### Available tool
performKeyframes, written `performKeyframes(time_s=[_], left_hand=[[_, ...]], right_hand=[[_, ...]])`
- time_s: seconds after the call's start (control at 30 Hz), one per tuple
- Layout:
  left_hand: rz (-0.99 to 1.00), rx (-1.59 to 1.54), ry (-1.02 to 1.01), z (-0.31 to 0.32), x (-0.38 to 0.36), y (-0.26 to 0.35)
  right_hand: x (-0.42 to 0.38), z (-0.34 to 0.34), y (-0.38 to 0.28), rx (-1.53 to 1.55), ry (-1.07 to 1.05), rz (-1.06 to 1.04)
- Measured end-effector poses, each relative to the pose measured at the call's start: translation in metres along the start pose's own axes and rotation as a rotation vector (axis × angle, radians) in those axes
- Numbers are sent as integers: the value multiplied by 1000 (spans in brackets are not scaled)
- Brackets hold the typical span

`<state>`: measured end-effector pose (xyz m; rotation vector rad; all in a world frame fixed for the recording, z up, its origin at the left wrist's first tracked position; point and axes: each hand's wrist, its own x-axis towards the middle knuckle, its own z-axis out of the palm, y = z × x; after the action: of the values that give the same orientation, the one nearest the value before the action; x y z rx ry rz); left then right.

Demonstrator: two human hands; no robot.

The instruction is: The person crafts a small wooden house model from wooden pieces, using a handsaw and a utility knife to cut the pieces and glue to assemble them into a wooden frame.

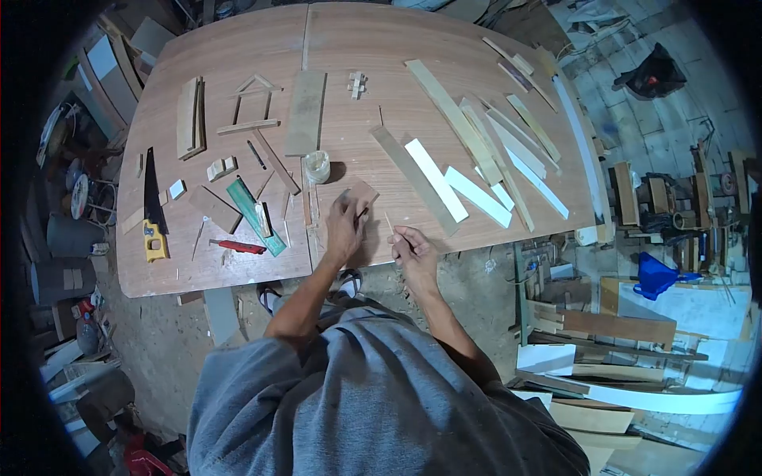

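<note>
While the person leans over the near edge of the worktop (238,71), the left hand (344,228) presses down on a small flat wooden piece (361,193), its fingers curled over the piece's near corner. Just beside it, the right hand (413,250) pinches a thin wooden sliver (389,222) between fingertips, with the sliver pointing up and away from the body; the two hands are near each other but apart. A small clear round container (317,166) stands just beyond the left hand, touching nothing that can be made out.

To the left on the worktop lie a green ruler-like strip (254,214), a red utility knife (238,247) and a handsaw with a yellow handle (152,214), each well apart from the hands. Farther back sits a small frame of thin sticks shaped like a house outline (254,99), beside a stack of wooden slats (190,117) and a flat board (305,111). To the right, many long strips of wood and white laminate (476,151) are spread out at slanted angles, some overlapping. A small cross-shaped wooden block (357,83) rests alone near the far middle.

Grey sleeves cover the person's upper arms, and bare forearms reach forward. Beyond the right edge, offcuts and boards (611,325) are piled on the floor, with a blue object (655,274) among them.
</note>
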<state>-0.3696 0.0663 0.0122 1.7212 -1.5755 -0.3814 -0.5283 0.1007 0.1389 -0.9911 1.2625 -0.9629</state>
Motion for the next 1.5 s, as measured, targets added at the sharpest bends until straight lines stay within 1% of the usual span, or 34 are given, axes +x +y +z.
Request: performKeyframes(time_s=[0.03, 0.07, 0.13, 0.17, 0.23, 0.27, 0.33, 0.4, 0.5, 0.57, 0.6, 0.67, 0.73, 0.77, 0.8, 0.87, 0.9, 0.93, 1.0, 1.1, 1.13, 1.2, 1.23, 1.27, 1.3, 1.33, 1.37, 1.4, 1.47, 1.5], left_hand=[[-128, -363, -63, -5, -3, 0], [-137, -353, -56, -8, -10, 1], [-727, -1275, -175, -49, -10, 48], [-734, -1266, -147, -61, -12, 59], [-783, -1465, -125, -79, -14, 72], [-783, -1457, -97, -87, -15, 71], [-814, -1450, -48, -101, -16, 69], [-840, -1420, 2, -113, -19, 62], [-875, -1474, 41, -130, -28, 42], [-940, -1444, 129, -144, -34, 29], [-942, -1440, 155, -150, -37, 21], [-939, -1320, 293, -164, -40, 1], [-980, -1343, 356, -190, -48, -19], [-980, -1338, 337, -198, -56, -38], [-979, -1333, 312, -209, -62, -53], [-1010, -1332, 320, -228, -71, -79], [-976, -1332, 304, -237, -76, -94], [-942, -1333, 285, -245, -81, -107], [-947, -1328, 301, -257, -88, -130], [-963, -1067, 194, -275, -100, -172], [-968, -1069, 189, -280, -103, -184], [-901, -854, 141, -286, -110, -208], [-906, -856, 133, -288, -112, -221], [-865, -736, 94, -290, -115, -233], [-821, -616, 54, -292, -118, -244], [-823, -614, 42, -293, -121, -254], [-839, -598, 9, -293, -122, -264], [-851, -584, -25, -295, -120, -269], [-839, -580, -55, -296, -117, -277], [-831, -576, -72, -297, -116, -278]], right_hand=[[0, 3, 0, 3, -9, 4], [2, 6, 1, 7, -27, -8], [4, 17, -1, 14, -72, -13], [5, 24, -4, 12, -88, 2], [9, 36, 0, 31, -114, -13], [11, 41, 6, 34, -139, -9], [12, 54, 8, -10, -155, -71], [11, 65, 11, -17, -206, -49], [10, 90, 22, -48, -301, -28], [7, 107, 30, -72, -364, -27], [3, 116, 29, -87, -375, 6], [0, 134, 33, -102, -413, 42], [5, 143, 52, -148, -374, 114], [12, 145, 71, -249, -414, -42], [16, 150, 79, -248, -427, -39], [18, 166, 89, -670, -406, -220], [15, 179, 90, -741, -388, -243], [12, 194, 95, -741, -384, -235], [6, 220, 110, -821, -344, -213], [-2, 255, 131, -776, -335, -249], [-4, 267, 132, -778, -333, -244], [-8, 288, 134, -994, -371, -430], [-8, 300, 134, -1077, -382, -562], [-9, 309, 134, -1081, -380, -550], [-11, 319, 130, -1149, -396, -619], [-13, 328, 129, -1214, -410, -690], [-13, 334, 132, -1272, -381, -723], [-10, 338, 139, -1273, -370, -716], [-4, 342, 153, -1415, -323, -748], [-2, 344, 153, -1419, -312, -738]])
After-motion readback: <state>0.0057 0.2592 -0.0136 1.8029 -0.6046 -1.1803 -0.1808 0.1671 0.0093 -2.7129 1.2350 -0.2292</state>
